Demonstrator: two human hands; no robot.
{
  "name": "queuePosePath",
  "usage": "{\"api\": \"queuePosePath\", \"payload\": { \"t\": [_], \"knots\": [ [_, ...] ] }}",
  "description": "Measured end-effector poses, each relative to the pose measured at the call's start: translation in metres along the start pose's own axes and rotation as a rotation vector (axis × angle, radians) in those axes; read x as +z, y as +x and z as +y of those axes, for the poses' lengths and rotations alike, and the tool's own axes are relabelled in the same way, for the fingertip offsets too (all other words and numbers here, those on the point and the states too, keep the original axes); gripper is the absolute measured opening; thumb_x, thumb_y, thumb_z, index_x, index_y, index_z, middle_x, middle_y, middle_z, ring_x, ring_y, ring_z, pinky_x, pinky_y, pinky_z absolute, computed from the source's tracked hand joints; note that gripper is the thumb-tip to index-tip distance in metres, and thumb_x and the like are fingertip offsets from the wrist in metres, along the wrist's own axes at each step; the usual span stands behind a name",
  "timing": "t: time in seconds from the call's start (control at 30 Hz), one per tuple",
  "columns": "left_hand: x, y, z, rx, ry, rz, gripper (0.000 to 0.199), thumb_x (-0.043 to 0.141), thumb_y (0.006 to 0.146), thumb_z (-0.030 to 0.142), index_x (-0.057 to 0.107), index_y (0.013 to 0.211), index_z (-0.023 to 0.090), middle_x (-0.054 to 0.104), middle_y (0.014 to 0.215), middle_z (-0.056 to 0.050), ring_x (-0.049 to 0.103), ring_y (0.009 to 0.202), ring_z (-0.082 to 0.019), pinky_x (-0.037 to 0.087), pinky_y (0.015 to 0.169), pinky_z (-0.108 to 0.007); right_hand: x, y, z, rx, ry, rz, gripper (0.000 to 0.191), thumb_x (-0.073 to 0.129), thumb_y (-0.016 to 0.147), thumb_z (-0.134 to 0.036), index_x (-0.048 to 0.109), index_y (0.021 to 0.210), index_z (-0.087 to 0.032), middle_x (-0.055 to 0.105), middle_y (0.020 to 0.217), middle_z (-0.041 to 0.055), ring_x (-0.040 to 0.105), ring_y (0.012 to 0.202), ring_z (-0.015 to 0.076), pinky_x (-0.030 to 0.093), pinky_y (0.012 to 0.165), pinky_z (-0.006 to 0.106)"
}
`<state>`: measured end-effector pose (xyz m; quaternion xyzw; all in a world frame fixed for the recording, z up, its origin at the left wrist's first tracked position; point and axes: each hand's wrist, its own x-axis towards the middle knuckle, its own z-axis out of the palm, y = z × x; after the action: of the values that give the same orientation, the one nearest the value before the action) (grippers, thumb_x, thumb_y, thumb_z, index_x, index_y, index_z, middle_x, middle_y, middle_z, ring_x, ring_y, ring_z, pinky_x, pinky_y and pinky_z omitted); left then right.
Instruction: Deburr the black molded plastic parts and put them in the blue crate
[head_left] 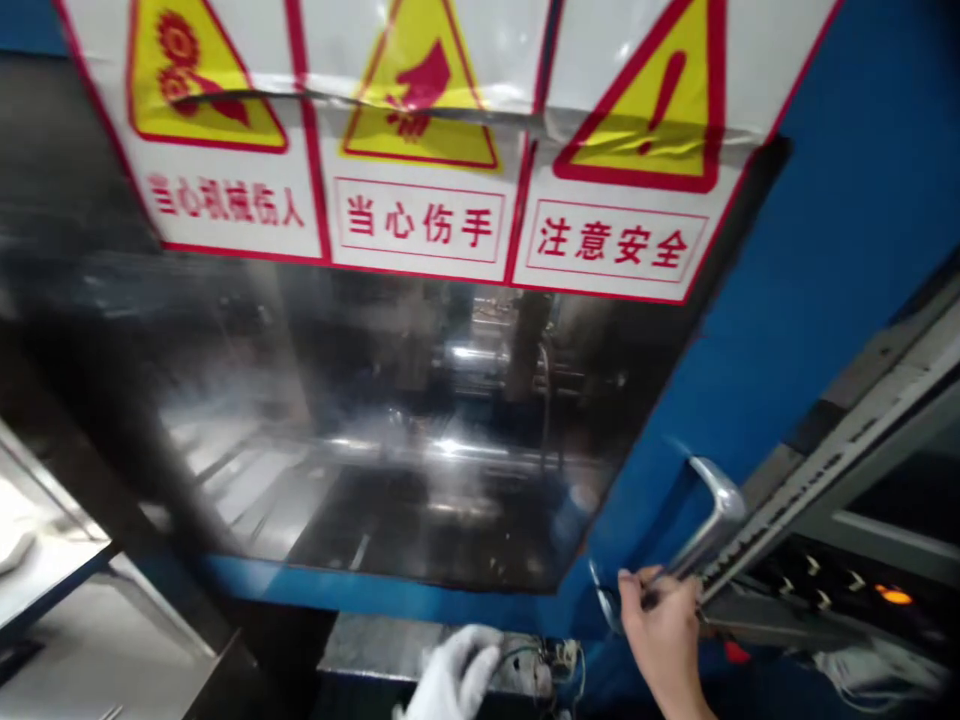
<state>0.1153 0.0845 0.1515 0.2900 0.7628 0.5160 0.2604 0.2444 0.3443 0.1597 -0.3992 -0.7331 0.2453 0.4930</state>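
Observation:
My right hand (664, 625), bare, wraps its fingers round the lower end of a shiny metal door handle (718, 505). The handle is fixed to the blue frame of a machine door (652, 470). Below the door's bottom edge is my left hand (454, 670) in a white glove, its fingers loosely bent and a little apart, with nothing visible in them. Through the door's window (247, 500), blurred metal rods and machine parts show. Warning signs (420, 225) in red, white and yellow cover the window's upper part.
At the right edge stands a control panel (825, 580) with dark knobs and a lit orange lamp (894, 595). White cables (877, 675) hang beneath it. A metal ledge with wires (555, 655) lies under the door. Pale metal surfaces (112, 650) are at lower left.

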Motion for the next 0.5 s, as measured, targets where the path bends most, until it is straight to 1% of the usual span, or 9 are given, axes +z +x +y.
{"api": "queuePosePath", "payload": {
  "t": [0.07, 0.13, 0.2, 0.3, 0.33, 0.37, 0.4, 0.43, 0.5],
  "knots": [
    [0.006, 0.019, 0.023, 0.165, -0.001, -0.070, 0.037, 0.054, 0.090, 0.055, 0.069, 0.109, 0.027, 0.071, 0.112, -0.004, 0.065, 0.108, -0.021, 0.051, 0.101, -0.030, 0.013, -0.010, -0.012, -0.058, 0.039, -0.011, 0.032, 0.059, 0.084, -0.051, 0.039, 0.085, -0.025, 0.063, 0.066, 0.0031, 0.064, 0.064, 0.0234, 0.051, 0.063, 0.036],
    [-0.007, 0.031, 0.043, 0.283, -0.031, -0.119, 0.038, 0.050, 0.093, 0.052, 0.067, 0.114, 0.025, 0.070, 0.114, -0.006, 0.064, 0.107, -0.021, 0.050, 0.100, -0.031, 0.026, -0.025, -0.034, -0.128, 0.060, -0.066, 0.028, 0.056, 0.089, -0.048, 0.040, 0.091, -0.024, 0.065, 0.070, 0.0033, 0.067, 0.067, 0.0226, 0.053, 0.065, 0.034],
    [-0.036, 0.038, 0.056, 0.359, -0.048, -0.142, 0.039, 0.050, 0.095, 0.049, 0.063, 0.121, 0.024, 0.068, 0.116, -0.009, 0.064, 0.107, -0.021, 0.050, 0.102, -0.033, 0.036, -0.042, -0.063, -0.214, 0.042, -0.153, 0.029, 0.056, 0.091, -0.047, 0.043, 0.099, -0.023, 0.069, 0.082, 0.0065, 0.070, 0.078, 0.0230, 0.055, 0.070, 0.033],
    [-0.088, 0.043, 0.057, 0.395, -0.048, -0.144, 0.042, 0.050, 0.096, 0.047, 0.058, 0.129, 0.023, 0.065, 0.121, -0.010, 0.063, 0.110, -0.021, 0.050, 0.104, -0.036, 0.039, -0.057, -0.105, -0.333, -0.056, -0.360, 0.029, 0.054, 0.092, -0.047, 0.052, 0.106, -0.022, 0.071, 0.106, 0.0111, 0.069, 0.100, 0.0241, 0.055, 0.083, 0.033],
    [-0.102, 0.046, 0.055, 0.385, -0.048, -0.142, 0.042, 0.050, 0.096, 0.047, 0.057, 0.129, 0.023, 0.064, 0.123, -0.011, 0.063, 0.111, -0.022, 0.050, 0.105, -0.036, 0.036, -0.055, -0.115, -0.341, -0.085, -0.431, 0.026, 0.051, 0.095, -0.046, 0.056, 0.102, -0.022, 0.071, 0.104, 0.0098, 0.069, 0.099, 0.0231, 0.054, 0.082, 0.031],
    [-0.113, 0.048, 0.052, 0.370, -0.050, -0.143, 0.042, 0.049, 0.096, 0.047, 0.057, 0.129, 0.023, 0.064, 0.124, -0.011, 0.063, 0.113, -0.022, 0.050, 0.105, -0.037, 0.033, -0.047, -0.122, -0.326, -0.105, -0.484, 0.028, 0.045, 0.097, -0.046, 0.060, 0.093, -0.022, 0.072, 0.097, 0.0077, 0.069, 0.091, 0.0215, 0.053, 0.078, 0.030],
    [-0.122, 0.051, 0.050, 0.351, -0.055, -0.142, 0.043, 0.049, 0.096, 0.048, 0.057, 0.130, 0.023, 0.064, 0.126, -0.011, 0.062, 0.114, -0.022, 0.050, 0.106, -0.037, 0.028, -0.035, -0.125, -0.292, -0.113, -0.502, 0.036, 0.040, 0.099, -0.046, 0.060, 0.080, -0.022, 0.070, 0.082, 0.0051, 0.068, 0.079, 0.0195, 0.050, 0.071, 0.028],
    [-0.129, 0.054, 0.047, 0.332, -0.061, -0.142, 0.045, 0.049, 0.095, 0.049, 0.056, 0.131, 0.022, 0.063, 0.127, -0.011, 0.062, 0.115, -0.023, 0.049, 0.108, -0.038, 0.024, -0.019, -0.125, -0.233, -0.123, -0.475, 0.045, 0.037, 0.099, -0.047, 0.058, 0.070, -0.022, 0.065, 0.067, 0.0028, 0.064, 0.066, 0.0177, 0.047, 0.064, 0.028],
    [-0.139, 0.061, 0.044, 0.300, -0.063, -0.152, 0.049, 0.049, 0.095, 0.051, 0.055, 0.134, 0.022, 0.063, 0.131, -0.012, 0.062, 0.119, -0.024, 0.047, 0.111, -0.040, 0.018, 0.024, -0.118, -0.104, -0.188, -0.333, 0.051, 0.040, 0.096, -0.054, 0.055, 0.060, -0.021, 0.057, 0.052, 0.0005, 0.058, 0.054, 0.0165, 0.042, 0.057, 0.027]
  ]
}}
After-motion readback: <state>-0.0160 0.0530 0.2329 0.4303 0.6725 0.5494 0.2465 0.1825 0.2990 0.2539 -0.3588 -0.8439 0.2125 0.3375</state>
